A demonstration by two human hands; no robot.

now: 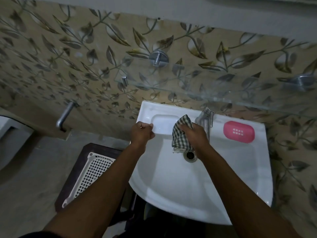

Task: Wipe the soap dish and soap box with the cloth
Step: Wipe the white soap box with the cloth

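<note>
Right hand is closed around a bunched checked cloth, just left of the tap. The top of the cloth sits at the right edge of the moulded soap dish, a recess in the sink rim left of the tap; the tail hangs toward the drain. Left hand is curled into a loose fist with fingers on the front lip of the dish, left of the tap. I can't see anything in it. Pink soap box sits on the rim right of the tap, apart from both hands.

Risks, my read:
- Dangling cloth tail could drag across the drain, pick up grime and smear it back onto the dish.
- Cloth could snag on the tap when crossing over to the box.
- Box looks light and loose on a slick rim. A one-handed wipe could push it off the right edge or into the basin, so steady it with the free hand.
- Dim light makes it easy to miss the dish corners.

Count: 1 cloth, 1 soap dish, 1 soap box, 1 tap, 1 drain, 2 hands.
</note>
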